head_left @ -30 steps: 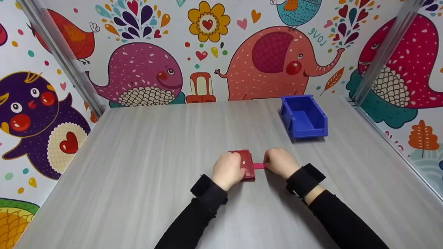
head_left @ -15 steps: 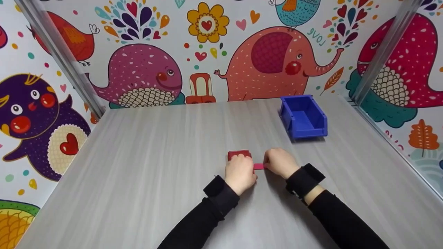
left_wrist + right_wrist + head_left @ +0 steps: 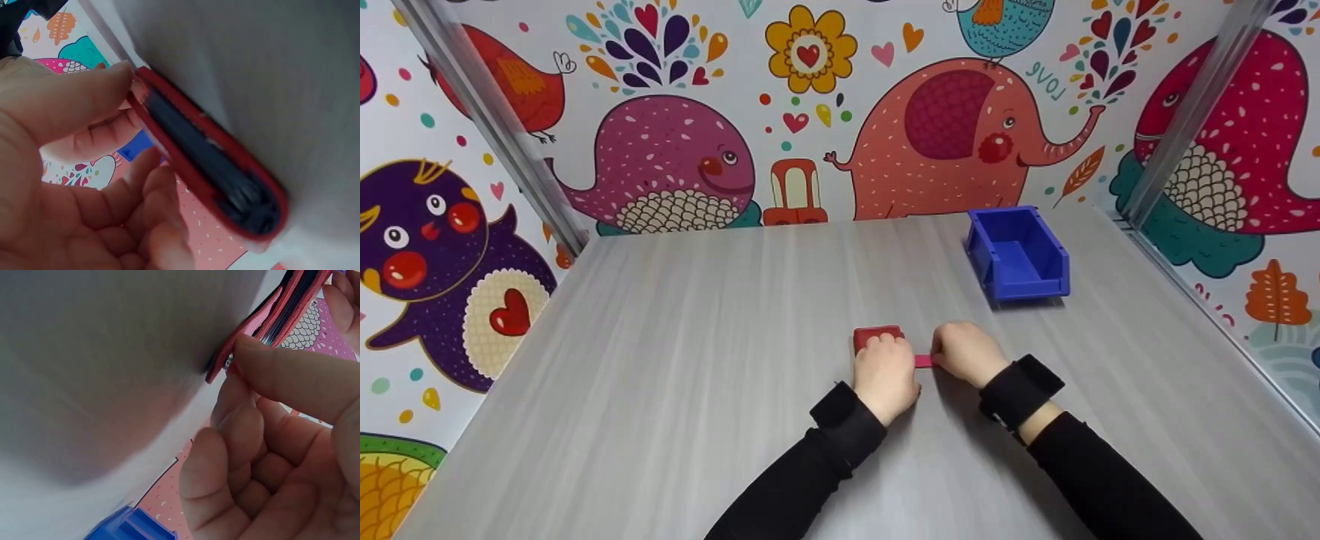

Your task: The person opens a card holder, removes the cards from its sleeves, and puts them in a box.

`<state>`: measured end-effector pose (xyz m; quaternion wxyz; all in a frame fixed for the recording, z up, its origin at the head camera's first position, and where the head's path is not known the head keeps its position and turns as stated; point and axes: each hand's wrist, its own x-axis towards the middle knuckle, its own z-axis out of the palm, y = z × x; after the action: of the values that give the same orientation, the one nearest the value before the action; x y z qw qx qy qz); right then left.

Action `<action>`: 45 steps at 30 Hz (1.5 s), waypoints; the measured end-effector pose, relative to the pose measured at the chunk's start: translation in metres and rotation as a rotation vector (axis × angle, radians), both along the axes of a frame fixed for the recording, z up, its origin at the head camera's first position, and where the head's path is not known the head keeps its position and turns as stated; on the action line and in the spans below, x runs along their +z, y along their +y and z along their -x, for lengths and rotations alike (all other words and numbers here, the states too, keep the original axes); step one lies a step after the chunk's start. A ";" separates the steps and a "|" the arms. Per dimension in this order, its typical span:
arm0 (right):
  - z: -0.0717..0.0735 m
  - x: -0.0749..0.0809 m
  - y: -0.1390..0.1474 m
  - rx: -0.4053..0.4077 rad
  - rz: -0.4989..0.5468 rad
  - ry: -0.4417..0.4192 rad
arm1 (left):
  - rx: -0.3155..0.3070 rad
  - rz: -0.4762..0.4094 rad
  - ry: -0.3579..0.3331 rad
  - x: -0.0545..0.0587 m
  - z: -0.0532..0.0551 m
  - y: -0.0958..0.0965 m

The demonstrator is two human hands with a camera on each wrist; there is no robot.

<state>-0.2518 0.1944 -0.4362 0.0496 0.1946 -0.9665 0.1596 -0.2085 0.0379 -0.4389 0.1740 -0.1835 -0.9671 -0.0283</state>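
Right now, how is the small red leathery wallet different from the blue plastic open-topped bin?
The small red leathery wallet is flat and slim; the blue plastic open-topped bin is deeper and bigger. The wallet shows dark layers inside, but the bin is blue inside too. The person's left hand holds the wallet, while no hand touches the bin. Both are brightly coloured.

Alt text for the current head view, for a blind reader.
A left hand holds a small red wallet at a pale table while the right hand pinches its pink strap. A blue bin stands farther back; cartoon animals decorate the walls.
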 end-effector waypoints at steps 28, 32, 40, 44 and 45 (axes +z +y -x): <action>0.000 0.002 0.000 -0.005 0.008 -0.009 | -0.013 -0.178 0.039 0.009 -0.005 -0.009; 0.000 0.001 0.000 0.000 0.005 0.002 | -0.005 -0.240 0.013 0.013 -0.006 -0.012; -0.001 0.001 -0.001 -0.006 0.016 0.005 | -0.039 -0.370 -0.055 0.023 -0.006 -0.026; -0.002 0.002 -0.001 -0.010 0.018 -0.002 | -0.031 -0.403 -0.059 0.027 -0.007 -0.033; -0.002 0.002 -0.001 -0.010 0.017 -0.004 | -0.033 -0.411 -0.057 0.027 -0.007 -0.035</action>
<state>-0.2501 0.1935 -0.4342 0.0500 0.1890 -0.9662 0.1681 -0.2017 0.0026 -0.4119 0.1798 -0.1593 -0.9423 -0.2330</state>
